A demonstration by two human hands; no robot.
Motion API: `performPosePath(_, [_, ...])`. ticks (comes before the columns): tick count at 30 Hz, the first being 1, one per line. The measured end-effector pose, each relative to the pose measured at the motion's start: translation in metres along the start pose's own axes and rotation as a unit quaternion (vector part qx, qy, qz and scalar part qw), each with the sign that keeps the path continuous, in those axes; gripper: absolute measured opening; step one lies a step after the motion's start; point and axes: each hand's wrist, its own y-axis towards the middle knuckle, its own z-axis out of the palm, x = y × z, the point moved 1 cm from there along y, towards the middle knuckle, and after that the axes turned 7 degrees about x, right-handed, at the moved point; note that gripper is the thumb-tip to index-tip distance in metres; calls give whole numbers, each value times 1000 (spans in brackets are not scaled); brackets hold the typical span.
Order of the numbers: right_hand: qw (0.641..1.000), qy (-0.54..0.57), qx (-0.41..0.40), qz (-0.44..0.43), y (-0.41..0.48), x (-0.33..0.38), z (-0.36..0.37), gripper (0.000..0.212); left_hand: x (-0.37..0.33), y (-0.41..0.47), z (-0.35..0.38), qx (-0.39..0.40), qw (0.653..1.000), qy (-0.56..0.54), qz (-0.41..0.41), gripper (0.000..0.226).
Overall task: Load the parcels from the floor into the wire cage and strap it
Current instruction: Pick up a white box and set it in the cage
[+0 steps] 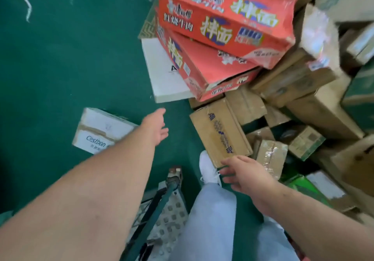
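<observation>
Left arm (91, 190) outstretched (hand (156, 126) flat)

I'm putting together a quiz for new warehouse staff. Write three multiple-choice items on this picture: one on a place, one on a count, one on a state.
1. Where is the white Cestbon box?
A) on the green floor, by itself
B) on a shelf
C) on a table

2. How many red boxes are stacked?
A) one
B) two
C) four

3. The left hand is:
A) gripping a parcel
B) open, holding nothing
C) clenched in a fist

Answers: 1A, it lies alone on the floor. 2B, one red box rests askew on another. 3B, its fingers are straight over bare floor.
</observation>
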Motion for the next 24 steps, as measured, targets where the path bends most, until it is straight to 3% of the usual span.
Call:
performPosePath(10, [991,93,-26,87,105,-48,6,15,-48,135,15,-37,998,-23,34,78])
performPosePath(16, [991,96,-28,94,121,-61,3,16,-53,170,-2,-42,997,-54,43,54])
performPosePath(21, [992,81,-22,92,120,-61,-3,12,-48,165,-5,-5,999,-40,31,42])
performPosePath(24, [993,75,-25,82,115,-61,-6,14,-21,142,17,85,995,-48,-7,50])
